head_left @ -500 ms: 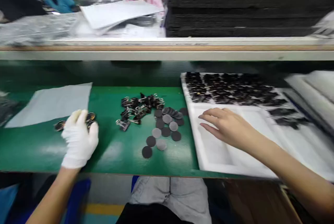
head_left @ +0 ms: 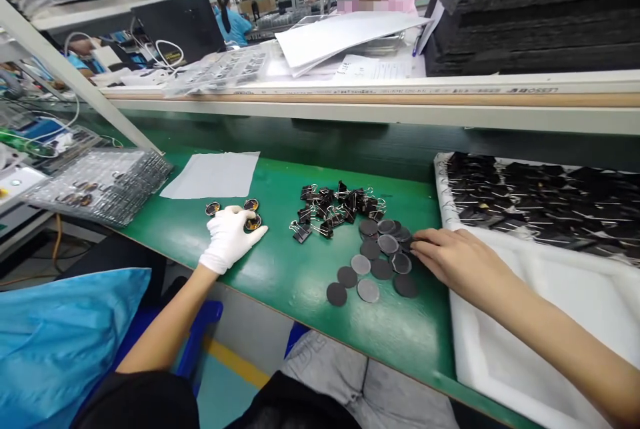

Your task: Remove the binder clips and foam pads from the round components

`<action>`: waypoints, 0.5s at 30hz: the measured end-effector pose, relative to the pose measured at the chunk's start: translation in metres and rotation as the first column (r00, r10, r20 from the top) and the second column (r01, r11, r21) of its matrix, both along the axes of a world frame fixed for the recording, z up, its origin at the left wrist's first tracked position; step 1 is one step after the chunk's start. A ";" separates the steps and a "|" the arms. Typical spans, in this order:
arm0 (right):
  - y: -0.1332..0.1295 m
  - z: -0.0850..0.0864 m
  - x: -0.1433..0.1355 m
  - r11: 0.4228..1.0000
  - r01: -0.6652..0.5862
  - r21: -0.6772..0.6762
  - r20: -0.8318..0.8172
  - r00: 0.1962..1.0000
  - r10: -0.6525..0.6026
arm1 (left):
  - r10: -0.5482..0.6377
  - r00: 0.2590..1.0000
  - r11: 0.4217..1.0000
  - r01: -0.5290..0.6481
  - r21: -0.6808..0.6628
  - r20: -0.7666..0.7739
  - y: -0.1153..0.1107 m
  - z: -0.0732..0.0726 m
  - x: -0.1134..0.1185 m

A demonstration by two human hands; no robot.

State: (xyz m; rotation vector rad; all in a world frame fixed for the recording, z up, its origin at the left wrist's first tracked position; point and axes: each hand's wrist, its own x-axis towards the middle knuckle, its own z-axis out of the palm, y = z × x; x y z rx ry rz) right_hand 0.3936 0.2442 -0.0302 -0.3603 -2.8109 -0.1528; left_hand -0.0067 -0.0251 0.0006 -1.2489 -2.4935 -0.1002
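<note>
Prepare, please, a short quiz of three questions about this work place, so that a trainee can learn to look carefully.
1. True or false: both hands wear white gloves.
2. Fill in the gap: between the left hand and the round discs lies a cluster of ____.
3. Which hand is nearer to the white tray?

Key:
1. False. Only the left hand has a white glove; the right hand is bare.
2. Binder clips.
3. The right hand.
</note>
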 end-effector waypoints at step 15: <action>0.006 -0.009 0.001 0.979 -0.028 -0.201 -0.095 0.995 0.009 | -0.111 0.892 0.984 0.160 -0.076 0.439 0.018 0.015 0.024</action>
